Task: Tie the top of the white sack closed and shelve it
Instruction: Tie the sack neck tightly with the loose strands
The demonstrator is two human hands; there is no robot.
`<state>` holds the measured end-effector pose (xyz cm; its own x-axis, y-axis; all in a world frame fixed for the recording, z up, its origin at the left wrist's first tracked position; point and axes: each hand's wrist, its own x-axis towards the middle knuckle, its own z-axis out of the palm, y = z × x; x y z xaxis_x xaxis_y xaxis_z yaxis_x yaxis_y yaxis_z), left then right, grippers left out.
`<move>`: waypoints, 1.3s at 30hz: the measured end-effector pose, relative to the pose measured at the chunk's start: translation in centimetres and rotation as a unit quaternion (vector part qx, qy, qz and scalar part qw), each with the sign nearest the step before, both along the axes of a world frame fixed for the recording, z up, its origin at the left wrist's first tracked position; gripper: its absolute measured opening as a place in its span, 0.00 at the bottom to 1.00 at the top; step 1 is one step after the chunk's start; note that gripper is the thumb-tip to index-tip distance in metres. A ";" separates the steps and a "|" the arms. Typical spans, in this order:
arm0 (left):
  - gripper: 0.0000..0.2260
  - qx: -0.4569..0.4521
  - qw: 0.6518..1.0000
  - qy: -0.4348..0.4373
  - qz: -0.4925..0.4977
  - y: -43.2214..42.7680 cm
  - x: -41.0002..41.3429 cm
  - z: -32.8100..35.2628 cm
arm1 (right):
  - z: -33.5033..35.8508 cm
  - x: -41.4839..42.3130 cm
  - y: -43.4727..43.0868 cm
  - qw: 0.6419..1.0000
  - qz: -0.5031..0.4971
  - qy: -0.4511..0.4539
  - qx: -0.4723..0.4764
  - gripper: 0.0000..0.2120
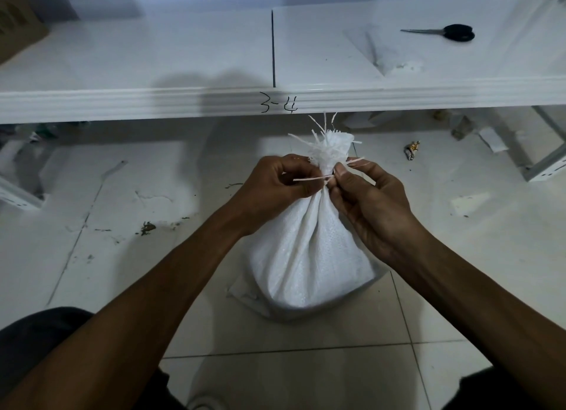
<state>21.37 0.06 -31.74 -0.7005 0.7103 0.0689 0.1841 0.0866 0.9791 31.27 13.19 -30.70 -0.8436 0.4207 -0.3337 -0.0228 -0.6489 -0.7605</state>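
Observation:
A white woven sack [309,256] stands upright on the tiled floor, its top gathered into a frayed neck [332,147]. A thin white tie strip [309,179] wraps the neck. My left hand [275,183] pinches one end of the strip on the left of the neck. My right hand [367,195] pinches the other end on the right, with loose strip ends sticking out past the fingers. The white shelf [183,60] marked "3-4" runs across just beyond the sack.
Black-handled scissors [447,32] lie on the shelf at the right, next to a clear plastic bag [382,54]. A cardboard box [18,20] sits at the shelf's far left. A crumpled wrapper [411,150] and scraps litter the floor. A shelf leg [542,161] stands right.

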 end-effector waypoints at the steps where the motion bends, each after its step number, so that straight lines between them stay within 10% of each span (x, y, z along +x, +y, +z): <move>1: 0.07 0.000 1.000 0.001 0.001 0.0 0.0 0.0 | 0.0 0.0 0.0 1.000 -0.002 0.000 0.006 0.11; 39: 0.08 0.038 0.999 -0.004 -0.006 0.2 0.0 -0.7 | 0.1 0.1 -0.8 0.998 -0.040 0.010 0.050 0.09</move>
<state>21.41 0.30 -32.42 -0.6930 0.7113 0.1175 0.1764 0.0092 0.9843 31.41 12.40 -30.55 -0.8126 0.5164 -0.2704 -0.0870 -0.5662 -0.8197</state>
